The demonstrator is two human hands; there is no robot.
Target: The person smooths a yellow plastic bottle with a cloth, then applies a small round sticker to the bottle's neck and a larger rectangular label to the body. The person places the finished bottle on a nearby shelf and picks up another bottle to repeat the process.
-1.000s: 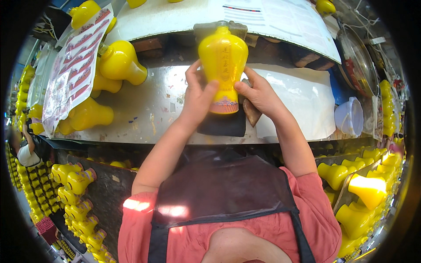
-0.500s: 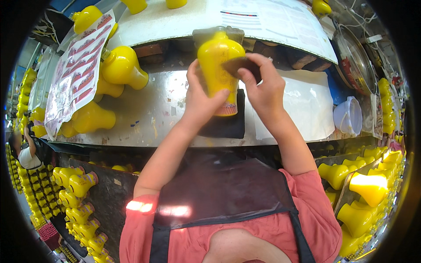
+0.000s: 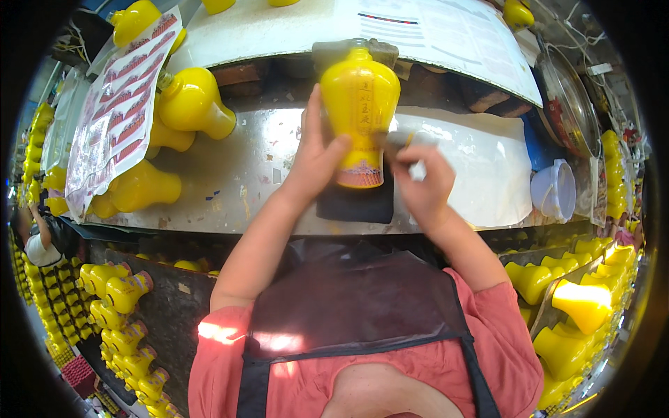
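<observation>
A glossy yellow bottle (image 3: 341,87) lies in front of me, neck pointing away. Dark lettering runs down its face, and a patterned band circles its base. My left hand (image 3: 313,157) is wrapped along the bottle's left side, thumb on its lower body. In my right hand (image 3: 425,177), smeared by motion, is a thin dark scraper-like piece (image 3: 396,139), its edge at the bottle's lower right side. Under the base end lies a black pad (image 3: 355,207); a dark rest (image 3: 383,54) is at the neck.
A sheet of printed decals (image 3: 125,104) leans over several yellow bottles (image 3: 191,104) on the left. White paper (image 3: 481,167) covers the bench at right, beside a small white bucket (image 3: 553,189). A raised white board (image 3: 293,31) spans the back. More bottles (image 3: 585,299) stand below on both sides.
My right hand has moved the dark piece down the bottle from its middle to near the base. The lettering now shows. The bottle has shifted slightly right; my left hand still holds it.
</observation>
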